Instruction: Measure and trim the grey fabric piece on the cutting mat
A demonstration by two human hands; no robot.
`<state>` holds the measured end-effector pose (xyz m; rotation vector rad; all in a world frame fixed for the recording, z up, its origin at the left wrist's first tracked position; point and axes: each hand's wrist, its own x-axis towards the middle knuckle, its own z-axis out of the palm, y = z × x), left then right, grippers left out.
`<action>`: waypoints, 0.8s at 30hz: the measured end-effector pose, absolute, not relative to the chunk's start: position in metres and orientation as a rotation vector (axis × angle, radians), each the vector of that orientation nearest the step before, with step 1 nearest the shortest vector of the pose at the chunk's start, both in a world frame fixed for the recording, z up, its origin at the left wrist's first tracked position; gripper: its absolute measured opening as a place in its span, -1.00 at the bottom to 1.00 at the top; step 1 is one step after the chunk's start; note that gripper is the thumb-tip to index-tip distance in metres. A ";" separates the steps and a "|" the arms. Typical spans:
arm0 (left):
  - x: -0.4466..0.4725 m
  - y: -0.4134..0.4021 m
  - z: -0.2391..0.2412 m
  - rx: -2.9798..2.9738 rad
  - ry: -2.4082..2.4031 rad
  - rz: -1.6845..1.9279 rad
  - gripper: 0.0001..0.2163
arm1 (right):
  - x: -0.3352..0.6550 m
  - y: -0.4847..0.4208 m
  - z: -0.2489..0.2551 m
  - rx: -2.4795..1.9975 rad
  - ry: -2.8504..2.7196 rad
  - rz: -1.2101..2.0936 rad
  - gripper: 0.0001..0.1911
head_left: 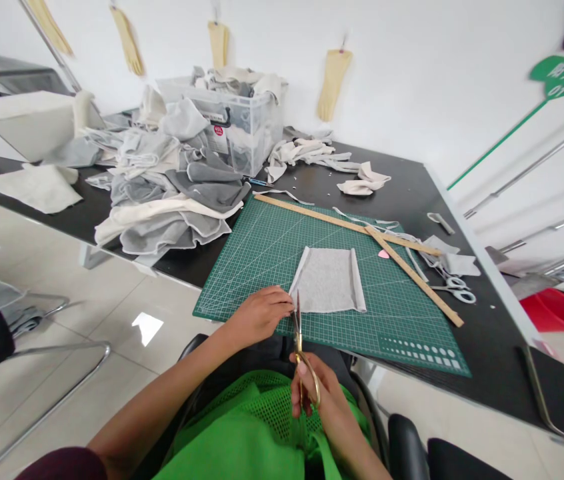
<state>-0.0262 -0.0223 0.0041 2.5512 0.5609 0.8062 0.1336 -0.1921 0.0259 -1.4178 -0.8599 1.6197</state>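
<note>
Here, from my remote seat: left hand (257, 313) pinches the near-left corner of the grey fabric piece (329, 280), which lies flat on the green cutting mat (262, 253). At the hand's three o'clock, the gold scissors (301, 347) point to twelve, blades nearly closed at the cloth's edge; right hand (325, 393) is clenched through the handles. Risk, as I judge it: fingertips sit just beside the blades, so a slip could nick them. The curled left edge may skew the cut. Wooden rulers (402, 257) at two o'clock, apart.

Matt grey cloth (329, 280), shiny brass-coloured scissors (298, 333)
</note>
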 end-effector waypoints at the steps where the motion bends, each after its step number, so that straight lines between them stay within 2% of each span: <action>1: -0.027 -0.023 0.004 2.573 0.569 0.790 -0.77 | 0.133 -0.191 0.026 -1.414 -0.849 1.641 -0.42; 5: -0.029 -0.024 0.004 2.600 0.579 0.758 -0.77 | 0.131 -0.187 0.026 -1.417 -0.827 1.617 -0.37; 13: -0.024 -0.023 0.007 2.521 0.644 0.844 -0.87 | 0.138 -0.191 0.020 -1.428 -0.801 1.564 -0.44; 24: -0.028 -0.025 0.003 2.597 0.607 0.820 -0.84 | 0.136 -0.195 0.017 -1.431 -0.750 1.582 -0.39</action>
